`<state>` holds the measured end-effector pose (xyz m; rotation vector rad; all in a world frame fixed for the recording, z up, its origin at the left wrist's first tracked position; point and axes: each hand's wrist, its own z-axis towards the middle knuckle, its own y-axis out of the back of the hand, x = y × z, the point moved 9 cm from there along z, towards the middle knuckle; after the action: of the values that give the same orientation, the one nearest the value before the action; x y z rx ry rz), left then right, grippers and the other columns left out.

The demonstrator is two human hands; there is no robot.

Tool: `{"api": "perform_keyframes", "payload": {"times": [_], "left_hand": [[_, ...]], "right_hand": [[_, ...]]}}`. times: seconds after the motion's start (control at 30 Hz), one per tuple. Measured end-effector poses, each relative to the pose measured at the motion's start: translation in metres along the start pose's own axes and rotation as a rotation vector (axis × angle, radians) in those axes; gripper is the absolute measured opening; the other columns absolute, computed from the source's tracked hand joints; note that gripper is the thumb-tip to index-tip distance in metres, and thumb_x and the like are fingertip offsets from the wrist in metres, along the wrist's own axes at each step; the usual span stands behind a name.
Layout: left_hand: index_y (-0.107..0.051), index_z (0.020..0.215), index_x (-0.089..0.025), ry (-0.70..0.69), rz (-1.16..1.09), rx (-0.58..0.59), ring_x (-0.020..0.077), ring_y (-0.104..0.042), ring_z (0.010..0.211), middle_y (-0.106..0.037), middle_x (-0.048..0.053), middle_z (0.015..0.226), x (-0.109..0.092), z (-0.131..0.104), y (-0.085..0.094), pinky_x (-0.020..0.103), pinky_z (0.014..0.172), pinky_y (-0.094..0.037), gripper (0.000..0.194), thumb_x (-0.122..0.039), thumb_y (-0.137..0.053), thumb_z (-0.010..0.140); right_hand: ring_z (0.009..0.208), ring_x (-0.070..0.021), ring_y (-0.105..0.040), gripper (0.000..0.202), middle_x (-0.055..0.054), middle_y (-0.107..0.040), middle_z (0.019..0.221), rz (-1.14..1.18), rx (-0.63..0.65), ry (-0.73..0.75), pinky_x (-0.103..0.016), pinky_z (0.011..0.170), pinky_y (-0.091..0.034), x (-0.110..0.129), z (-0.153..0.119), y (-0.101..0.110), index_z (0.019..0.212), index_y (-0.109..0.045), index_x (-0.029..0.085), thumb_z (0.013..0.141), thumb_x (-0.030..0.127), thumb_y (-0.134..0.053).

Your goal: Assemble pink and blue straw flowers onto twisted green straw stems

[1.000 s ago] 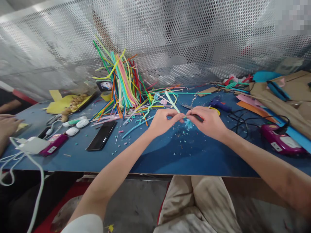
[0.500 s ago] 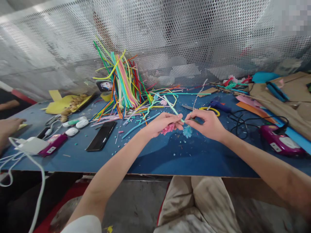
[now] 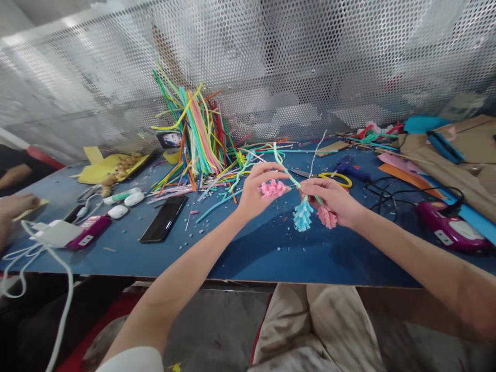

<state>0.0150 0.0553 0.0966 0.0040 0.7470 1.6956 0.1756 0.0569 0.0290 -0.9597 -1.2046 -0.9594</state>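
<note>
My right hand (image 3: 331,196) is closed, pinching a bundle of stems. From it hang a light-blue pipe-cleaner flower (image 3: 303,214) and a dusty-pink pipe-cleaner flower (image 3: 327,216), both heads downward. A thin twisted white stem (image 3: 314,155) rises above these fingers. A mint-green pipe cleaner (image 3: 287,171) slants up and left from the same grip, passing by the fingertips of my left hand (image 3: 253,191). That hand is curled around a brighter pink pipe-cleaner flower (image 3: 273,188), which shows in front of its palm; its exact finger contact is partly hidden.
Behind stands a tall bunch of coloured pipe cleaners (image 3: 199,134). Yellow-handled scissors (image 3: 341,180) and a blue glue gun (image 3: 352,169) lie beyond my right hand. A black phone (image 3: 163,219) is at left, a purple power strip (image 3: 451,225) at right. Another person's hand (image 3: 17,206) rests far left.
The blue flower has come into fuller view below my right hand, and a pink flower now shows beside it. My left hand has turned and opened its grip somewhat, drawing slightly away from the right.
</note>
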Motion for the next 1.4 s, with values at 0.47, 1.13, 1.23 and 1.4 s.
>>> {"api": "perform_keyframes", "payload": {"times": [0.47, 1.13, 1.23, 1.4], "left_hand": [[-0.077, 0.088, -0.027, 0.111, 0.076, -0.131, 0.0160, -0.066, 0.089, -0.076, 0.000, 0.090, -0.013, -0.010, -0.008, 0.040, 0.091, -0.049, 0.011, -0.037, -0.079, 0.082], [-0.079, 0.107, -0.020, 0.688, -0.732, 0.115, 0.0223, -0.073, 0.089, -0.078, 0.007, 0.092, 0.031, -0.032, -0.054, 0.036, 0.085, -0.058, 0.038, -0.046, -0.078, 0.080], [-0.080, 0.097, -0.021, 0.593, -0.578, 0.106, 0.0199, -0.072, 0.089, -0.078, 0.005, 0.094, 0.032, -0.026, -0.044, 0.034, 0.087, -0.056, 0.028, -0.039, -0.083, 0.076], [-0.077, 0.096, -0.021, 0.529, -0.500, 0.031, 0.0171, -0.071, 0.085, -0.077, 0.005, 0.095, 0.035, -0.022, -0.033, 0.032, 0.081, -0.056, 0.024, -0.037, -0.082, 0.078]], "right_hand": [[0.027, -0.0094, -0.049, 0.028, 0.002, -0.067, 0.069, -0.122, -0.108, 0.102, -0.023, 0.021, -0.039, 0.008, -0.013, -0.001, 0.084, -0.068, 0.021, 0.080, 0.048, -0.075], [0.032, -0.0068, -0.047, 0.024, 0.002, -0.062, 0.058, -0.303, -0.318, 0.260, -0.020, 0.028, -0.034, 0.032, -0.019, 0.013, 0.080, -0.070, 0.019, 0.087, 0.041, -0.068], [0.030, -0.0074, -0.046, 0.024, 0.003, -0.060, 0.057, -0.179, -0.231, 0.139, -0.020, 0.026, -0.034, 0.017, -0.014, 0.008, 0.080, -0.069, 0.020, 0.085, 0.043, -0.069], [0.028, -0.0044, -0.040, 0.022, 0.005, -0.057, 0.062, 0.003, -0.184, -0.025, -0.020, 0.023, -0.028, -0.006, -0.009, 0.006, 0.081, -0.067, 0.020, 0.082, 0.041, -0.072]]}}
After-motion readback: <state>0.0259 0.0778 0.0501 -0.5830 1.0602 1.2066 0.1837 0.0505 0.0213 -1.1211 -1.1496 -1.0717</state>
